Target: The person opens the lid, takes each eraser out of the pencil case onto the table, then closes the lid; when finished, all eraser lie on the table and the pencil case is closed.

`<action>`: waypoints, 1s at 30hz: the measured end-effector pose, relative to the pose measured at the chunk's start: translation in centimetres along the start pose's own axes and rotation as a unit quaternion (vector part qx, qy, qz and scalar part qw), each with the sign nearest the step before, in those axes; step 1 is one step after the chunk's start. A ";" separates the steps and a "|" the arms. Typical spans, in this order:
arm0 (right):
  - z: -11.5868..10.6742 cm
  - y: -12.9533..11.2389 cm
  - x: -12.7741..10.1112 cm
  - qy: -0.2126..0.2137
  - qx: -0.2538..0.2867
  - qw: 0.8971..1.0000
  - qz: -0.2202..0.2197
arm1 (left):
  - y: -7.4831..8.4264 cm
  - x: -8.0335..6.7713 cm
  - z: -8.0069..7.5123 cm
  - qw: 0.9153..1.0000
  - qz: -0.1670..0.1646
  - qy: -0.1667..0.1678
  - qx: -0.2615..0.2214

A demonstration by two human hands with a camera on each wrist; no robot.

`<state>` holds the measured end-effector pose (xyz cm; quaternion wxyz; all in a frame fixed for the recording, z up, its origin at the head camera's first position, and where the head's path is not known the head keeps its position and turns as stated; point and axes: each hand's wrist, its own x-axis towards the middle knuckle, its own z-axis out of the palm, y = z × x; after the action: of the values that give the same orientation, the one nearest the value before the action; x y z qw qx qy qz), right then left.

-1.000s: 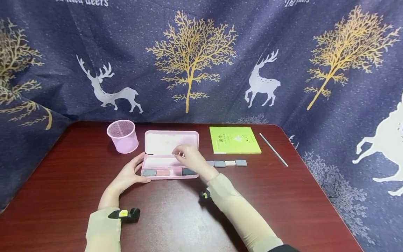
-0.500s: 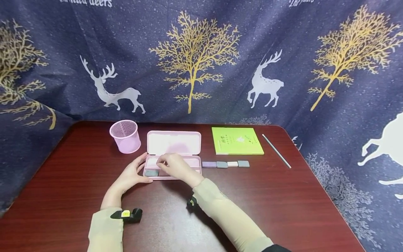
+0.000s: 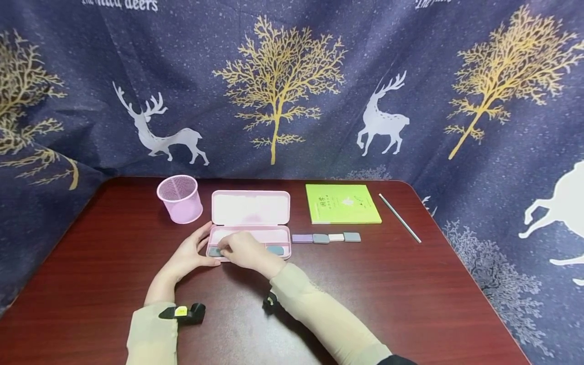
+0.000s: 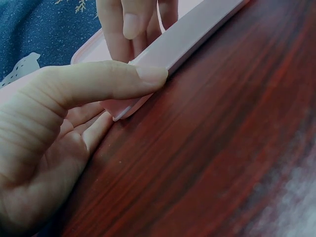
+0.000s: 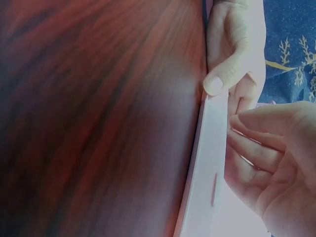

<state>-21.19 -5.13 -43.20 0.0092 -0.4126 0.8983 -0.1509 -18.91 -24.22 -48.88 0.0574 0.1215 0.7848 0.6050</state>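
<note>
Dark red wooden table (image 3: 410, 284), backed by a navy cloth (image 3: 319, 76) printed with gold trees and white deer; at its top edge, partly cut-off white lettering, "deers" legible on the left. On the table, an open pink pencil case (image 3: 250, 223) near the middle, lid lying back. Right of it a green booklet (image 3: 343, 203), cover print too small to read. Left of it a pink mesh cup (image 3: 179, 198). Far right, a thin grey rod (image 3: 400, 218).

Left hand (image 3: 189, 253) gripping the case's left corner, thumb on the front wall, fingers curled behind. Right hand (image 3: 244, 249) over the tray's left end, fingers bent, seemingly setting down or pinching a grey-green eraser (image 3: 214, 251); actual grip impossible to confirm. Another eraser (image 3: 275, 249) lying in the tray.

Apparently mid-filling of the tray. Next, probably: reach right for the row of four erasers (image 3: 326, 237) beside the case.
</note>
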 end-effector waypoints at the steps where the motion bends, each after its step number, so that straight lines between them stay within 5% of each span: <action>1: 0.0 -0.1 0.0 -0.004 -0.003 1.000 0.001 | 0.0 0.0 0.0 1.000 0.000 0.000 -0.001; 15: 0.5 -0.5 0.0 -0.027 -0.040 0.999 -0.004 | -0.1 0.0 -0.1 1.000 -0.001 -0.002 0.004; 30: 0.1 -1.0 -0.1 -0.021 -0.016 0.999 0.026 | -0.1 0.0 -0.1 1.000 -0.002 -0.003 0.005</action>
<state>-20.35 -5.68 -43.02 0.0258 -0.3925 0.9105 -0.1274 -18.99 -24.32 -49.00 0.0605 0.1218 0.7882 0.6002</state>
